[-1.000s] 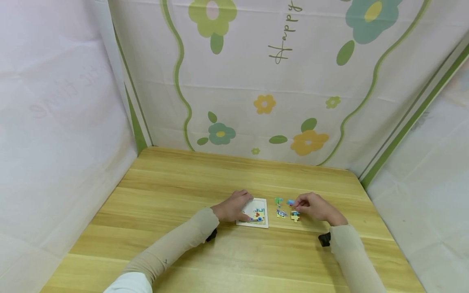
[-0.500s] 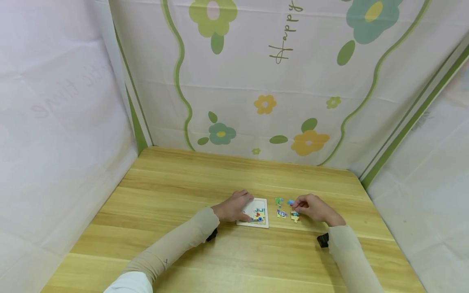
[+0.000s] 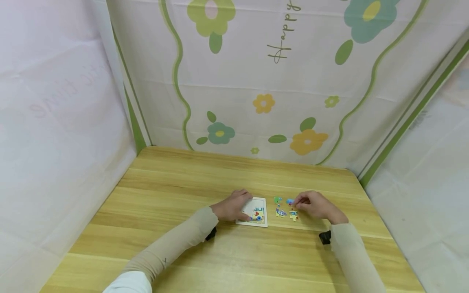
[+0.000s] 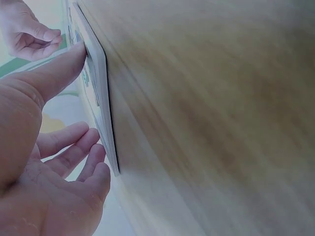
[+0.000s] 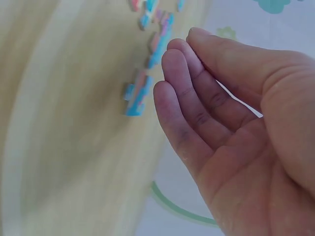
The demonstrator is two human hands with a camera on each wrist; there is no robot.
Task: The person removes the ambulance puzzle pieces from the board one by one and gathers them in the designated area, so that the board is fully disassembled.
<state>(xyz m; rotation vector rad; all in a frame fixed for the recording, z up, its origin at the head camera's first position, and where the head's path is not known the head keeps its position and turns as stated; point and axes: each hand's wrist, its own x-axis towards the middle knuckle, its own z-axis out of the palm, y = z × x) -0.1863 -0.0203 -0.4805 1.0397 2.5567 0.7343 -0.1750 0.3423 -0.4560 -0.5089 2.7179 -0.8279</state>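
My left hand [image 3: 231, 207] rests on a white-framed jigsaw tray [image 3: 261, 225]. In the left wrist view the thumb lies across the tray [image 4: 109, 118], and the other fingertips meet its edge. A few pieces with a blue wheel print sit in the tray; the left hand covers part of it. My right hand [image 3: 316, 205] hovers by the loose pieces, fingertips close to a blue puzzle piece [image 3: 290, 201]. Nearby lie a green piece [image 3: 277, 200], a purple one [image 3: 281, 213] and a yellow one [image 3: 294, 216]. Nothing shows between the right hand's [image 5: 221, 113] thumb and fingers.
The wooden table [image 3: 234, 260] runs up to a white cloth wall [image 3: 234, 81] with printed flowers at the back. More cloth walls stand at the left [image 3: 66, 134] and right [image 3: 421, 171]. A black strap mount [image 3: 325, 237] sits at the right wrist.
The right hand has shifted slightly away from the body, from over the yellow piece to beside the blue one. The left hand has stayed on the tray.
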